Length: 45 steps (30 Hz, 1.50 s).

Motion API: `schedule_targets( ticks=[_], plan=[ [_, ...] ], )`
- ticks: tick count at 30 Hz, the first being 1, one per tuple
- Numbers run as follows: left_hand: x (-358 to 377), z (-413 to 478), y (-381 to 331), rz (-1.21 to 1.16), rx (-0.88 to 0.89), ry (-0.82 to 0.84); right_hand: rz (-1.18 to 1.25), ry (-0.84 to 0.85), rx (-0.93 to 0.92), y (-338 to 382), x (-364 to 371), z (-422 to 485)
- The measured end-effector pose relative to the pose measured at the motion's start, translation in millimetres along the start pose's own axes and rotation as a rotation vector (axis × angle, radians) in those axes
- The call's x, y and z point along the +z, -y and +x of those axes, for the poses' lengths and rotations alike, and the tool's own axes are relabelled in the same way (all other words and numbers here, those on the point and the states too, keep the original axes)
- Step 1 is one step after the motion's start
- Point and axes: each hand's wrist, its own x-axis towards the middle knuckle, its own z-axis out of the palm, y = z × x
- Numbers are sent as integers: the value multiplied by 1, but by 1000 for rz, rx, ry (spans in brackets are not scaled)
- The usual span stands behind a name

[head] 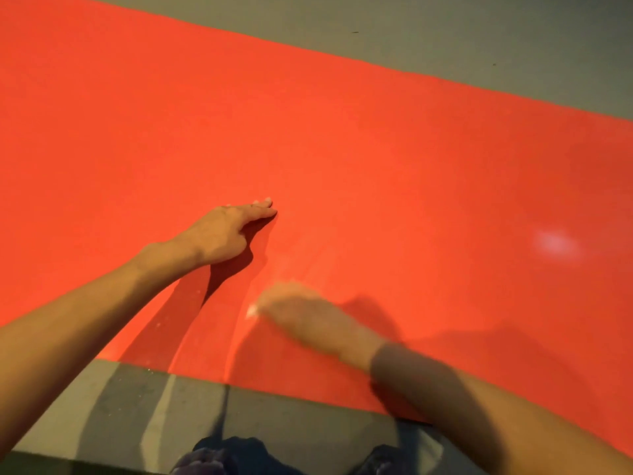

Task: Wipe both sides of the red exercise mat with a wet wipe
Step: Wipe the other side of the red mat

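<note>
Left hand (pixel 227 231) flat, fingers straight, pressing on the flat red exercise mat (pixel 376 159). Right hand (pixel 308 317) is motion-blurred, low over the mat, with a bit of white wipe (pixel 252 310) at its fingertips; grip unreadable. Mat lies spread on grey floor (pixel 513 36), rippled between hands.

The red mat (pixel 376 149) lies flat on the grey floor (pixel 479 36); its far half and whole right stretch are open surface for a sweep. The left grip (pixel 233 231) lies flat on the mat left of centre, its forearm barring the near-left corner. The right grip (pixel 308 317), blurred, is low over the mat nearer the person. Between them runs a narrow lane, crossed by shallow ridges (pixel 236 334) in the mat. Knees (pixel 236 454) block the near floor strip.
</note>
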Motion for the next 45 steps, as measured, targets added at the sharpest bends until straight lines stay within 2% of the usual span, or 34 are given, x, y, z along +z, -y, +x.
schedule_targets(
  ticks=[2,3,5,7,8,11,13,14,15,18,20,23,25,26,28,30,34,36,37,39,43,45],
  plan=[
    [1,0,-1,16,-2,-6,-137,-159,133,-38,-30,12],
    [1,0,-2,23,-8,-8,-177,-260,324,-59,-49,21],
    [2,-1,-3,29,-25,-18,-227,-310,684,-81,-76,36],
    [3,0,-5,30,-35,-35,-163,-280,839,-72,-71,37],
    [3,1,-6,30,-39,-50,-128,-238,785,-55,-61,34],
    [4,4,-8,35,-55,-115,-74,-156,387,12,-31,20],
    [6,7,-7,69,-34,-167,-71,-36,174,52,-22,-1],
    [8,9,-6,92,-23,-195,-96,-8,118,55,-24,-9],
    [10,11,-8,117,-13,-219,-140,-40,141,41,-27,-18],
    [13,13,-18,196,0,-218,-340,-290,506,-39,-65,-45],
    [17,14,-27,213,41,-198,-420,-334,811,-97,-100,-76],
    [26,17,-45,185,140,-112,-387,-384,1238,-141,-142,-127],
    [34,21,-55,194,160,-25,-294,-483,1401,-143,-149,-140],
    [38,23,-59,203,154,-16,-243,-501,1425,-137,-146,-135],
    [42,26,-66,213,128,-86,-197,-518,1316,-113,-130,-108],
    [40,29,-72,240,86,-150,-200,-489,1032,-76,-100,-74],
    [38,35,-83,361,64,-200,-154,-186,526,22,-47,-33],
    [42,35,-82,409,76,-222,-130,-74,398,32,-48,-41],
    [44,35,-81,415,82,-228,-188,-87,395,18,-53,-53],
    [46,34,-78,403,88,-221,-290,-164,530,-23,-78,-81],
    [39,34,-76,373,93,-151,-384,-283,1042,-93,-143,-153],
    [36,35,-77,346,76,-122,-308,-330,1309,-108,-160,-179]
  ],
)
